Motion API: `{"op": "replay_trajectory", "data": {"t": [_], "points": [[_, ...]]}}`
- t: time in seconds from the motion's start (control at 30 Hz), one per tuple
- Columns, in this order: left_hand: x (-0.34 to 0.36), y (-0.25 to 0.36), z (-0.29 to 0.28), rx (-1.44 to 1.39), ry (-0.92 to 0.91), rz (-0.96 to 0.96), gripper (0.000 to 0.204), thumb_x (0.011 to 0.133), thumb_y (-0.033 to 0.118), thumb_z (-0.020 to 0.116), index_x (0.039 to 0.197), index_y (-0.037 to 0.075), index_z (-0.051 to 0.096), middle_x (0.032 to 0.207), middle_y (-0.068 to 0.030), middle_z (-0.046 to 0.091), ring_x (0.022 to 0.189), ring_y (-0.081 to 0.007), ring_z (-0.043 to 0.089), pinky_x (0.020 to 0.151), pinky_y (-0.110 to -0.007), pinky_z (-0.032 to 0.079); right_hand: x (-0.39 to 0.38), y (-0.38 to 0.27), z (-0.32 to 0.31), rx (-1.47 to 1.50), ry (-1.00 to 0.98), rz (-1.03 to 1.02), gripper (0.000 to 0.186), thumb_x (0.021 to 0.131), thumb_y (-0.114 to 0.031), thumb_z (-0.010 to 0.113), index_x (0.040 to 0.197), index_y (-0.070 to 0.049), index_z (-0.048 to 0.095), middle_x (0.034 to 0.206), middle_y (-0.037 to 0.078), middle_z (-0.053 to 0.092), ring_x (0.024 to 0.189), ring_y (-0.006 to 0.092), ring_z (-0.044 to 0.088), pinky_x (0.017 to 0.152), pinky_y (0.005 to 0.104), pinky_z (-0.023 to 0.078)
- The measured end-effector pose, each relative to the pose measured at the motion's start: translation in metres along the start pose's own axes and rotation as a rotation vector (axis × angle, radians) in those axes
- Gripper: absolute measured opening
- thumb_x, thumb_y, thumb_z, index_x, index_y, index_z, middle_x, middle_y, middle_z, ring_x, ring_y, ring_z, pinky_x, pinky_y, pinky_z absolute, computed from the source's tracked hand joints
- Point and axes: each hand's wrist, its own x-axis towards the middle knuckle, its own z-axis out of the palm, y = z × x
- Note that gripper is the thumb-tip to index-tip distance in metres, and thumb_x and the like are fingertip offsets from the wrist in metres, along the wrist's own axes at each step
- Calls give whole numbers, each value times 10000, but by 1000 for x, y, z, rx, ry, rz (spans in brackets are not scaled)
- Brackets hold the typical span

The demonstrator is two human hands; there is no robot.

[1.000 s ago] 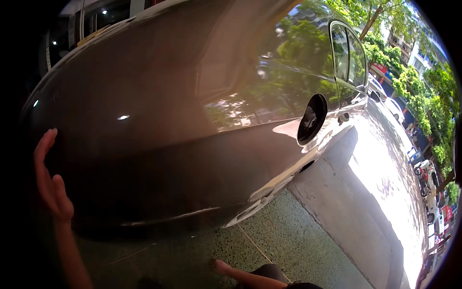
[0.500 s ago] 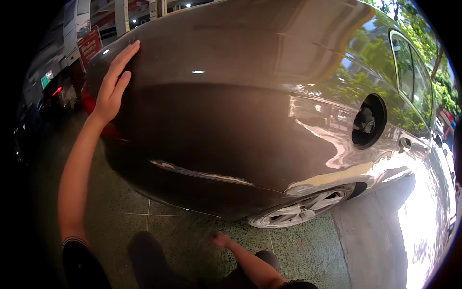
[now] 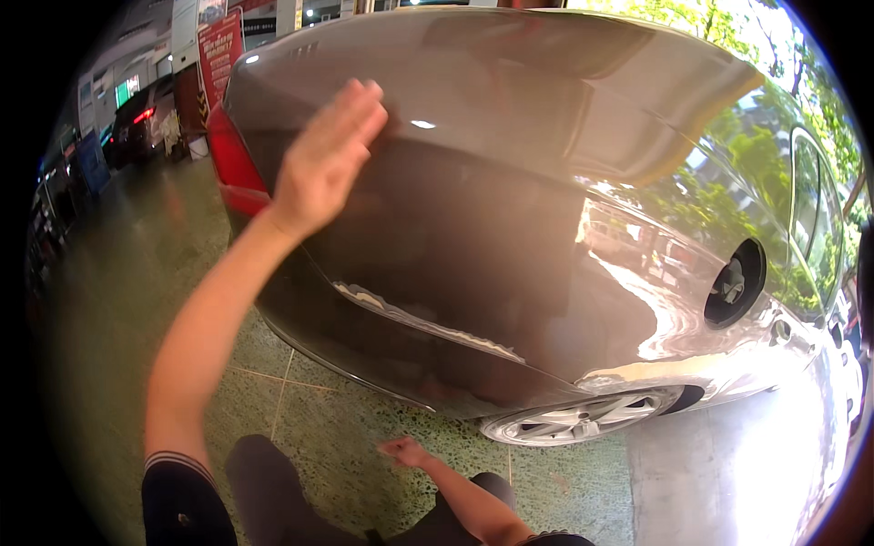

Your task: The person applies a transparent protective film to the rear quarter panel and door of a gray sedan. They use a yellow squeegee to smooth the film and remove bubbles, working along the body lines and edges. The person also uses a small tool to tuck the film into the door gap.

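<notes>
My left hand (image 3: 332, 164) is stretched out over the rear side of a brown car (image 3: 464, 209), fingers straight and nearly together. It is blurred, and I cannot tell whether the palm touches the paint. Left of it is the red tail light (image 3: 240, 159). Lower on the panel, a ragged pale strip (image 3: 428, 323) runs along the seam above the bumper. My right hand (image 3: 405, 452) hangs low over the floor, apart from the car. Its fingers look partly curled but are too small and blurred to make out.
The fuel flap recess (image 3: 736, 284) stands uncovered on the car's side, above the rear wheel (image 3: 583, 420). My legs are over the speckled green floor (image 3: 346, 428). A red banner (image 3: 218, 56) and a dark car (image 3: 141, 123) with a lit tail light are at the far left.
My left hand has shifted right across the rear panel, away from the car's back corner. The view has turned, showing more tail light. My right hand has moved slightly left.
</notes>
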Motion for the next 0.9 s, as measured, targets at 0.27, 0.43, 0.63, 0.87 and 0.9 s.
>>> {"op": "replay_trajectory", "data": {"t": [0.27,0.43,0.63,0.87,0.9], "points": [[-27,75,22,76,-154,-31,707,1021,476,589,1534,-8,540,1638,-152,490,1544,-348,421,1260,-482,322,-7,35,-2,69,165,26,427,1117,-379,557,1485,-184,654,1215,104,776,921,192,744,870,404,604],[-13,99,49,-32,-178,-91,915,984,637,543,1622,-4,403,1731,-188,314,1612,-352,280,1314,-480,205,-22,20,4,25,255,87,437,1092,-379,596,1466,-161,658,1217,109,774,922,199,750,854,388,611],[-18,105,47,93,-219,-1,1039,900,715,584,1641,17,371,1755,-150,259,1632,-310,216,1341,-469,135,-39,-31,17,-46,470,-10,356,1072,-280,636,1364,-89,707,1204,110,786,975,177,760,898,365,602],[-48,72,28,-257,-244,127,938,906,633,621,1566,-18,477,1696,-121,396,1595,-249,320,1323,-431,220,-156,-162,-22,-386,1264,-479,370,979,-69,661,1343,-31,716,1299,159,757,1129,256,735,967,398,560],[-56,61,20,-309,-265,151,918,906,617,630,1548,-26,500,1679,-116,428,1584,-240,347,1317,-426,241,-185,-202,-46,-540,1386,-515,391,952,-32,662,1339,-26,720,1297,171,755,1142,276,735,969,414,557]]}}
